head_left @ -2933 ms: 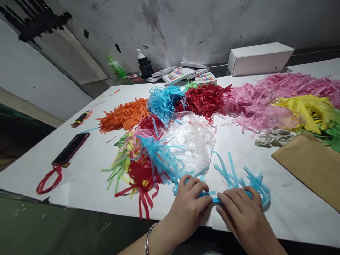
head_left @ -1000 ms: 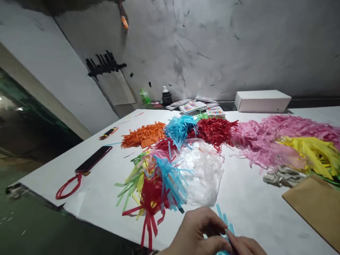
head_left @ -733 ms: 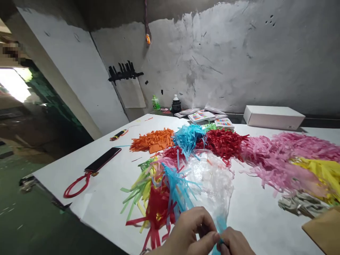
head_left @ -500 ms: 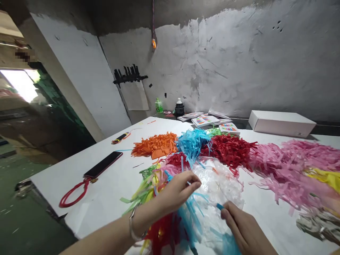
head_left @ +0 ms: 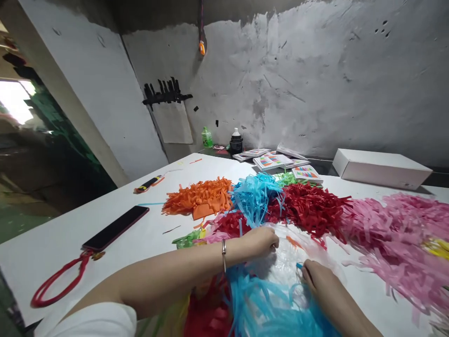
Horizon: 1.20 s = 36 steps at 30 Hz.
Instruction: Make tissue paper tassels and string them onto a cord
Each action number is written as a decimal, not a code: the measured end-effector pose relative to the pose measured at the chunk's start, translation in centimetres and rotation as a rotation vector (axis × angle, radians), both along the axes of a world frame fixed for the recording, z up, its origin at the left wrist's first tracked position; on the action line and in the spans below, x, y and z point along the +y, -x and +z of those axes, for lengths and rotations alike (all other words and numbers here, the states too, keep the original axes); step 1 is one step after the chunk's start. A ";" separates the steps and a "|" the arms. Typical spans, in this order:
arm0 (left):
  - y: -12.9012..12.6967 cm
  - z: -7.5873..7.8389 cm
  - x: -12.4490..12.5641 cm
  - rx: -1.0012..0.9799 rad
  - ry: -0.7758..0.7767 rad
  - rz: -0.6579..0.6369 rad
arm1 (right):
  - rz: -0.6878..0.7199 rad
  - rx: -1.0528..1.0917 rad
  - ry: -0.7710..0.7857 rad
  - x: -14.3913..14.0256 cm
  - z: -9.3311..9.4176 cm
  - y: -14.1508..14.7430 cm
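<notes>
Where both hands meet, clear plastic bag (head_left: 287, 262) lies crumpled.

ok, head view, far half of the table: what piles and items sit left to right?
Phone → orange fringe pile → blue fringe pile → red fringe pile → pink fringe pile. The white box lies behind the pink pile, by the wall.

Black phone (head_left: 115, 228) with red strap (head_left: 58, 283), white box (head_left: 381, 168), green bottle (head_left: 206, 137), orange paper fringe (head_left: 198, 202)
</notes>
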State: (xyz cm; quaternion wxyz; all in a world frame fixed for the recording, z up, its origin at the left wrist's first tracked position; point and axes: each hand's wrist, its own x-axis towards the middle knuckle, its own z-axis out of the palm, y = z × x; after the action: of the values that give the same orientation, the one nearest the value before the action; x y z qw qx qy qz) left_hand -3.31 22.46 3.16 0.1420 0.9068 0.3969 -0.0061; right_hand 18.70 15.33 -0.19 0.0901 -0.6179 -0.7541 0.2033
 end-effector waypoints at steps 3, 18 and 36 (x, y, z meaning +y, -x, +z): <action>-1.3 0.0 0.3 0.027 0.011 -0.067 | 0.009 0.008 0.003 -0.4 -0.4 0.1; -2.9 0.5 -0.1 -0.045 0.012 -0.037 | 0.005 0.047 0.008 -1.5 0.8 0.2; -2.3 4.2 -5.0 -0.822 0.732 0.313 | 0.084 0.473 -0.395 -3.6 4.1 0.8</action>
State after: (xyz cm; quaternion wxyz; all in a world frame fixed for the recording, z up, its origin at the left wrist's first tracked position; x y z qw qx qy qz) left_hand -1.02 17.44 7.39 0.5888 0.6569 0.4105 0.2310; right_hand 17.87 11.72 3.95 0.3727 -0.4922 -0.7622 0.1944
